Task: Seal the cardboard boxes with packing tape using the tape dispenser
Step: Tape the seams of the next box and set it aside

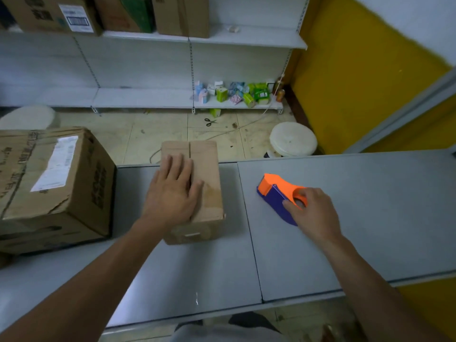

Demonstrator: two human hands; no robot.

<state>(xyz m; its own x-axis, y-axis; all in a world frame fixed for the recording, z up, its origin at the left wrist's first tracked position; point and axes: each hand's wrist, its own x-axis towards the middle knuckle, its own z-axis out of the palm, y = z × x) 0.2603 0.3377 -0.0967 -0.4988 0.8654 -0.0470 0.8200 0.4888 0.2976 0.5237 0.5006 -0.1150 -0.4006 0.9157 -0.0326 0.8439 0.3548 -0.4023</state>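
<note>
A small brown cardboard box [207,169] stands on the grey table [370,206], its two top flaps closed with an open seam down the middle. My left hand [172,191] lies flat on the flaps, fingers straight, pressing them down. To the right lies an orange and blue tape dispenser [276,193] on its side. My right hand [313,213] is on its handle end, fingers curling around the orange grip.
A large worn cardboard box [54,178] with a white label sits at the table's left. Beyond the table are a white round stool [292,139], scissors [209,122] on the floor and white shelves [148,97] with small cartons and boxes.
</note>
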